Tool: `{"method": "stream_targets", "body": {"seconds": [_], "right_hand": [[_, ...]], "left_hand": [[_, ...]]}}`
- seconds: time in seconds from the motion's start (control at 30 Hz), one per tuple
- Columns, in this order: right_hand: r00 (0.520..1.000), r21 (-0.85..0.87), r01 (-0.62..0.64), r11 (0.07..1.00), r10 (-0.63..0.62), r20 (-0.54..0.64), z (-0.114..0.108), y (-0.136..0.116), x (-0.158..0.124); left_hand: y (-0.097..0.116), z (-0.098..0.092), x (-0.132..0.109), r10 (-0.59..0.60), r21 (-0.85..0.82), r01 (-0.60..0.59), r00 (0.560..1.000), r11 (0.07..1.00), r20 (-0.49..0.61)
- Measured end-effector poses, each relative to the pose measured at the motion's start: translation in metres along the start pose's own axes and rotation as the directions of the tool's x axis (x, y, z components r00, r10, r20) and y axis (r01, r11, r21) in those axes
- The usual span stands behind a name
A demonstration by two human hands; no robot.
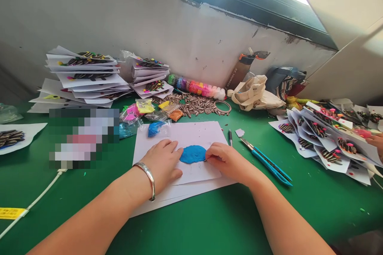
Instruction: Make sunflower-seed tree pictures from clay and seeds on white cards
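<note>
A flattened blue oval of modelling clay point(193, 154) lies on a sheet of white paper point(176, 177), with thin drawn lines below it. My left hand point(163, 163), a silver bangle at its wrist, rests flat on the paper with its fingers stretched out, the tips at the clay's left edge. At the clay's right edge, my right hand point(229, 161) is closed in a pinch. Something small and dark shows at its fingertips, too small to name. More blue clay in a clear bag point(154, 128) lies at the paper's top left.
Right of the paper are a blue utility knife point(266, 161) and a pen point(230, 138). Behind lie striped sunflower seeds point(194, 104) and clay bags point(145, 106). Stacked seed pictures point(86, 75) stand left; others point(326, 135) lie right, near another person's hand point(376, 143). A white cable point(42, 197) crosses the left.
</note>
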State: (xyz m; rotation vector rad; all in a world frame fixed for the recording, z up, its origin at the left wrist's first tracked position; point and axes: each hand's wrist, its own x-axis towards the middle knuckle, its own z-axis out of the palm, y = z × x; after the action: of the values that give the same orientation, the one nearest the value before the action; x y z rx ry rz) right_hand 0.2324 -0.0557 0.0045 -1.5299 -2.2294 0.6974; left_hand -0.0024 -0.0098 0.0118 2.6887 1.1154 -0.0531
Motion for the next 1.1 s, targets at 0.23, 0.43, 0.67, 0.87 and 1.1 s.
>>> {"method": "stream_targets", "body": {"seconds": [0.23, 0.43, 0.67, 0.87, 1.1], "right_hand": [[0.999, -0.037, -0.007, 0.999, 0.005, -0.046, 0.006, -0.009, -0.001], [0.999, -0.053, -0.007, 0.999, 0.005, -0.053, 0.011, -0.008, -0.002], [0.997, -0.081, 0.006, 0.997, -0.012, -0.072, 0.015, -0.013, -0.002], [0.995, -0.095, 0.015, 0.995, -0.024, -0.095, 0.018, -0.015, -0.001], [0.983, -0.109, 0.064, 0.992, -0.081, -0.165, 0.025, -0.022, 0.001]], "left_hand": [[-0.001, 0.002, -0.001, 0.0, -0.007, 0.0, 1.0, 1.0, -0.008], [0.0, 0.001, -0.002, -0.007, -0.018, 0.007, 1.0, 1.0, -0.01], [-0.001, 0.003, -0.001, 0.003, -0.002, -0.003, 1.0, 1.0, -0.013], [-0.002, 0.004, 0.0, 0.004, 0.002, -0.004, 1.0, 1.0, -0.016], [-0.003, 0.007, -0.001, 0.009, -0.018, -0.009, 0.999, 1.0, -0.038]]}}
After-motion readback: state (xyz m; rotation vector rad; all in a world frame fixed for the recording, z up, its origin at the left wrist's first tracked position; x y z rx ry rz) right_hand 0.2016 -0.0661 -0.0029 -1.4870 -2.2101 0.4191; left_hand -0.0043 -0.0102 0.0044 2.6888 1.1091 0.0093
